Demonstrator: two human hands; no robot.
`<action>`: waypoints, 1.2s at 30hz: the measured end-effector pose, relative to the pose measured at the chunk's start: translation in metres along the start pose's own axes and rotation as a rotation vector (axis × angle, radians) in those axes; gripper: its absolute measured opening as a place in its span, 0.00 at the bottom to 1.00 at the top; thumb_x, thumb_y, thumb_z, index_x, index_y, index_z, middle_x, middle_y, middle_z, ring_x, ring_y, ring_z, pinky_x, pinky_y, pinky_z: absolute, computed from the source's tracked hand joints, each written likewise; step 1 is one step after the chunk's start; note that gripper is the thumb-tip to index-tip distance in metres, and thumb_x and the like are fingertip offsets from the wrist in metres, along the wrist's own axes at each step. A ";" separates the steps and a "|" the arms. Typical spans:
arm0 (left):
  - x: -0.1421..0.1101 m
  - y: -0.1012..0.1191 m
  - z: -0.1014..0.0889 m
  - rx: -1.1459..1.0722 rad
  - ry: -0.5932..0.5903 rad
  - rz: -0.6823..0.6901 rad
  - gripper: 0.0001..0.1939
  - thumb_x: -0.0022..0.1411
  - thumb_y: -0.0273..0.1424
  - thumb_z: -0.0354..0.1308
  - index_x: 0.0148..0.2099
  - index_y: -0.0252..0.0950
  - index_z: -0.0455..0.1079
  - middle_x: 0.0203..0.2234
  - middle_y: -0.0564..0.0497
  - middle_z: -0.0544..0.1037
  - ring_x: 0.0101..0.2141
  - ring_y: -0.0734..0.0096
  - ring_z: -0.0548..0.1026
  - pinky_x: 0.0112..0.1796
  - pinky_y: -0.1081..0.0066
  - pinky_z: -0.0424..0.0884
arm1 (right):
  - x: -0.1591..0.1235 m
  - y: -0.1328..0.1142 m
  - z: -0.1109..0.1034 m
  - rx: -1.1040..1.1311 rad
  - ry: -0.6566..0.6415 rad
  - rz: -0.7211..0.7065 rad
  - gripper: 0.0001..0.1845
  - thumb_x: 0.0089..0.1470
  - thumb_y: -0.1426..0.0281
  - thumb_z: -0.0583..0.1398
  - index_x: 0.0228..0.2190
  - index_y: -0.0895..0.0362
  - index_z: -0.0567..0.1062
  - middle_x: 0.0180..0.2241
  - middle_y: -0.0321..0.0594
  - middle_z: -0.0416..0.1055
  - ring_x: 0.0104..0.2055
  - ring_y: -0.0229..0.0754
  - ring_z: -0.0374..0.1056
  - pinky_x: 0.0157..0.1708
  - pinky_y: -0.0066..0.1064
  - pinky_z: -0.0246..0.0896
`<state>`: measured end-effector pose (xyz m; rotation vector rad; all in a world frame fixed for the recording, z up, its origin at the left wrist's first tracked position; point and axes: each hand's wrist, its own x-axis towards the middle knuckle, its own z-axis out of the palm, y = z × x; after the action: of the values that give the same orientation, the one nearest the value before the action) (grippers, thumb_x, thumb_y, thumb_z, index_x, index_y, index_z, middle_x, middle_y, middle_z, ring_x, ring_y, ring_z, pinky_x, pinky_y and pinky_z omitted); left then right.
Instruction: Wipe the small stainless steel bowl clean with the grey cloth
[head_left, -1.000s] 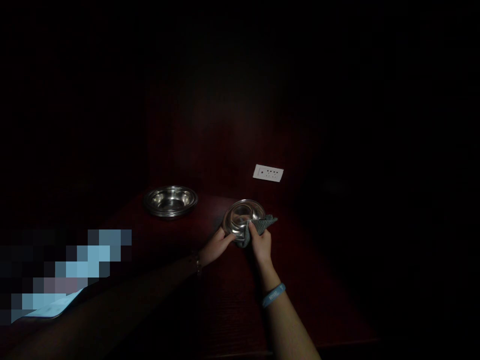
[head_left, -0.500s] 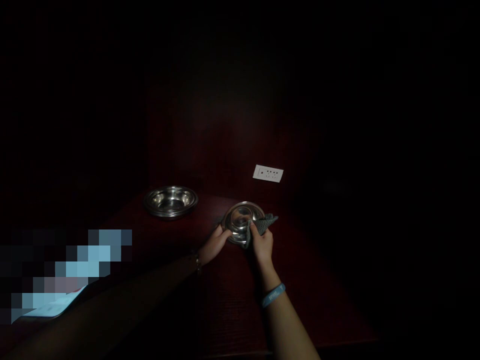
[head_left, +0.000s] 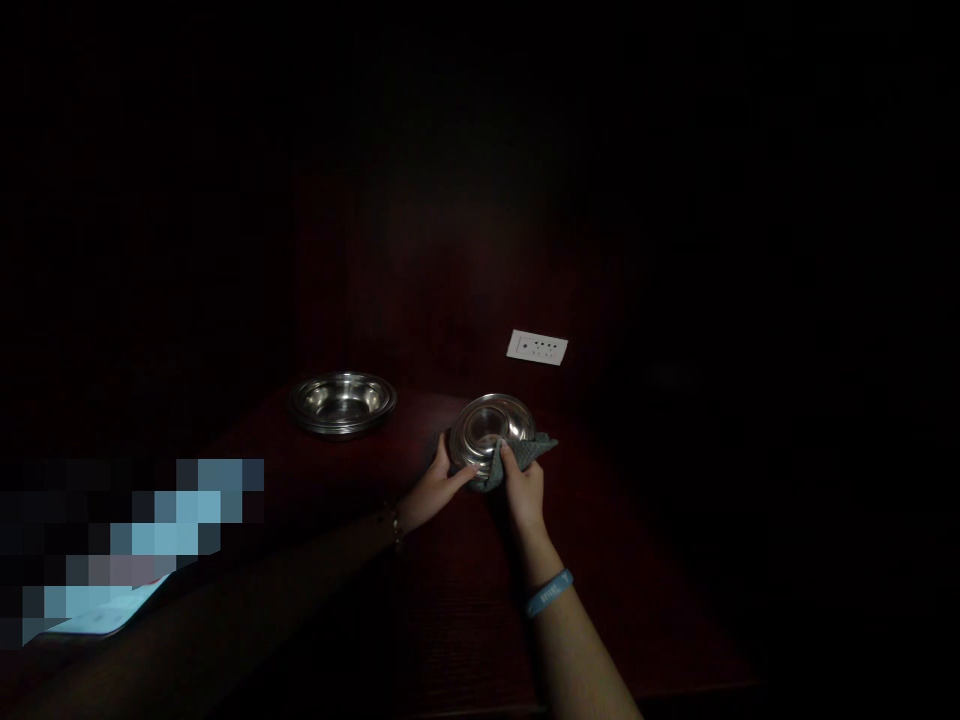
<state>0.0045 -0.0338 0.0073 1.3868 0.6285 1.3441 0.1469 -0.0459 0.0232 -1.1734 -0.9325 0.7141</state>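
Between my hands is a shiny round metal plate [head_left: 491,425], tilted with one face toward me. My left hand [head_left: 435,485] grips its lower left edge, thumb on the near face and fingers mostly out of sight behind. Bunched over the lower right rim is a grey-green textured cloth [head_left: 525,455]. My right hand [head_left: 524,493] pinches the cloth against the plate with the thumb on top; its other fingers are largely hidden. To the left, a stack of metal dishes [head_left: 343,405] sits apart from my hands.
A dark red tabletop [head_left: 480,610] lies beneath my hands. On the dark wall behind is a white socket panel [head_left: 537,347]. At the lower left glows a partly pixelated bright screen [head_left: 112,610]. Most of the surroundings are too dark to make out.
The plate has tipped and shifted slightly upward, its round centre turned more toward the upper left. My left thumb lies further in along its lower edge. The dish stack is unmoved.
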 end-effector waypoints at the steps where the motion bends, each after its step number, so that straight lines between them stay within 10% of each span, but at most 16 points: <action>1: 0.000 -0.001 0.000 0.001 -0.017 -0.004 0.36 0.54 0.34 0.63 0.62 0.38 0.53 0.61 0.43 0.64 0.62 0.60 0.60 0.63 0.59 0.52 | 0.000 0.000 0.000 0.009 0.001 0.007 0.25 0.42 0.56 0.65 0.36 0.63 0.79 0.38 0.49 0.79 0.40 0.48 0.75 0.41 0.34 0.68; 16: 0.004 -0.012 -0.004 0.116 0.109 0.052 0.28 0.52 0.35 0.63 0.55 0.36 0.65 0.55 0.43 0.69 0.57 0.58 0.64 0.60 0.57 0.56 | -0.004 -0.004 0.002 -0.066 -0.137 0.028 0.19 0.42 0.57 0.65 0.30 0.62 0.79 0.34 0.48 0.79 0.37 0.48 0.75 0.39 0.34 0.68; 36: 0.007 -0.008 -0.006 0.111 0.233 -0.016 0.13 0.48 0.25 0.59 0.39 0.35 0.73 0.36 0.50 0.75 0.45 0.62 0.69 0.54 0.62 0.60 | -0.005 -0.013 -0.003 -0.268 0.077 -0.101 0.20 0.45 0.57 0.62 0.31 0.63 0.78 0.32 0.50 0.79 0.34 0.48 0.74 0.33 0.31 0.63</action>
<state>0.0025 -0.0235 0.0014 1.3192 0.8784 1.4900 0.1476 -0.0549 0.0346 -1.3679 -1.0371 0.4688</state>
